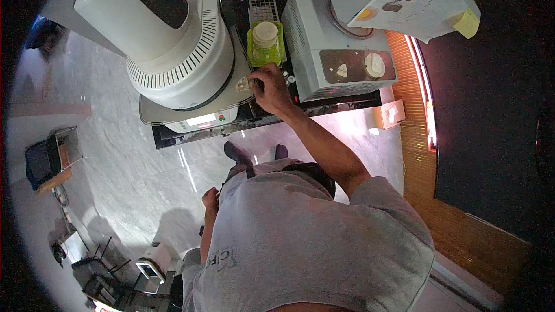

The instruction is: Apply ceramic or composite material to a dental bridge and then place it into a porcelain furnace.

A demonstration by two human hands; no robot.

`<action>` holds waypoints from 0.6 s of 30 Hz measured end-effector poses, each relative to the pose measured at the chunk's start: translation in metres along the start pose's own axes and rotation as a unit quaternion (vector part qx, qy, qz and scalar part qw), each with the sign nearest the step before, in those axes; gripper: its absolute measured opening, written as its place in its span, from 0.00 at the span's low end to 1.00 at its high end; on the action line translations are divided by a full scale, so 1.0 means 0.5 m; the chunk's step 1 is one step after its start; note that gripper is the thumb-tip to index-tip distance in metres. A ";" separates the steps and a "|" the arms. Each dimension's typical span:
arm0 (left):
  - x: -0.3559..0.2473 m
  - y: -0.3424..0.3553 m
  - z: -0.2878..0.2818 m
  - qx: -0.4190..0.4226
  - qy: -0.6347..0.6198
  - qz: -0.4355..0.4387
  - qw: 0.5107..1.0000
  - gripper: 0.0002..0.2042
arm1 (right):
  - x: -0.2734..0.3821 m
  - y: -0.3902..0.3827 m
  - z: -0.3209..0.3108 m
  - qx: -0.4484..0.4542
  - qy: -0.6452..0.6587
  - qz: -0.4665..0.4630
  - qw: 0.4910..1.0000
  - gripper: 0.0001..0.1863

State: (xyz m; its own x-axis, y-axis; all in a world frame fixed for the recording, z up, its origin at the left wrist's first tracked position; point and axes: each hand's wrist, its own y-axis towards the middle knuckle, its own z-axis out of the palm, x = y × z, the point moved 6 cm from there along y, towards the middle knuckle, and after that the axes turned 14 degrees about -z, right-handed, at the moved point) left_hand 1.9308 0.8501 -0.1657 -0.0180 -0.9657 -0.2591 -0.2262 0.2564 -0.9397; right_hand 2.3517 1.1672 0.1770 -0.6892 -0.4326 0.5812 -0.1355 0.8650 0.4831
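My right hand (pixel 270 88) reaches forward over the front edge of a grey plate (pixel 165 117) around a white round-bodied machine (pixel 179 69). Its thumb and fingers are pinched together. Beside the fingertips is a small, pale, see-through piece (pixel 242 84); whether they grip it is unclear. Just beyond this hand stands a yellow-green plastic basket (pixel 266 56) with round cream-coloured containers (pixel 265 34) on it. My left hand (pixel 211 198) hangs low beside my body, its fingers curled; what they hold, if anything, is hidden.
A lit screen (pixel 201 120) with small buttons fronts the machine. To the right stands a grey box-shaped appliance (pixel 324 46) bearing a round pale dish (pixel 374 65), with papers (pixel 419 3) above. A tissue box (pixel 390 114) sits lower right. A dark chair (pixel 98 271) stands lower left.
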 end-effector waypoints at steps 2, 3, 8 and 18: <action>0.007 -0.005 -0.009 -0.004 0.004 0.040 0.999 0.20 | 0.023 0.006 -0.060 -0.066 -0.005 -0.035 0.997 0.12; 0.007 -0.005 -0.014 -0.007 0.008 0.080 0.997 0.21 | 0.033 0.004 -0.103 -0.094 -0.030 -0.037 0.994 0.11; 0.018 -0.002 -0.004 0.007 -0.060 0.042 0.997 0.22 | -0.049 -0.079 -0.341 -0.212 -0.163 0.091 0.959 0.10; 0.007 0.067 -0.016 -0.001 0.196 0.090 0.977 0.19 | -0.119 -0.126 -0.396 -0.172 -0.191 0.107 0.960 0.10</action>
State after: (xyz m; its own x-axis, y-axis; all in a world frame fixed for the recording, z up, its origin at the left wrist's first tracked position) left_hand 1.9153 0.8551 -0.1963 -0.4285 -0.8468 -0.3151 -0.1870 0.4243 -0.8860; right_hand 2.5421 1.0881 0.2417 -0.8947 -0.0728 0.4408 0.2367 0.7595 0.6059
